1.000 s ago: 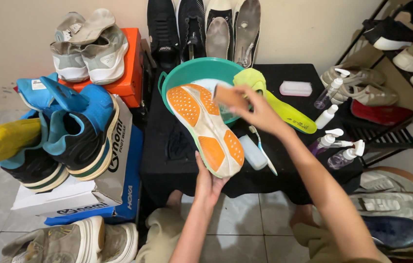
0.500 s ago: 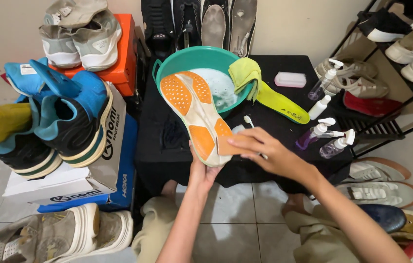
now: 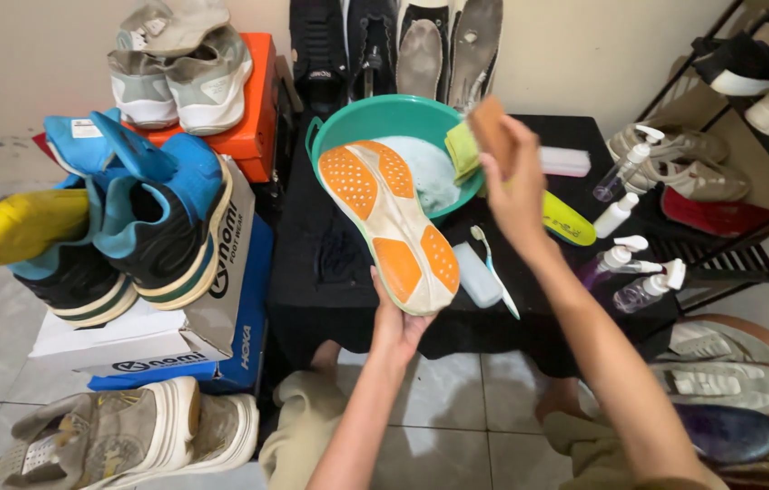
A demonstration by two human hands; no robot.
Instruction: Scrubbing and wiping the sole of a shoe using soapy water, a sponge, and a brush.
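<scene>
The shoe (image 3: 391, 222) is gripped at its heel by the left hand (image 3: 395, 325), fingers closed around it, and is held sole-up over the near part of the black table (image 3: 312, 281), its toe reaching over the rim of the teal basin (image 3: 375, 116). The sole is white with 2 orange dotted patches. A small brown pad (image 3: 490, 124) is pinched in the closed fingers of the right hand (image 3: 516, 186), which is raised above the basin's right rim.

Half a second ago that hand was low, at the heel end of the sole; now it has been lifted away and carried up toward the basin, so the sole is left untouched for the moment. The move is judged to be a trip to wet or load the pad, not the end of the scrubbing.

Foamy water is seen in the basin, and a yellow-green cloth (image 3: 463, 150) is draped on its rim. A toothbrush (image 3: 492, 268) and a pale bar (image 3: 476, 274) lie just beside the shoe. 4 spray bottles (image 3: 625, 263) stand to the right, and boxed shoes (image 3: 148, 227) are stacked at the left.
</scene>
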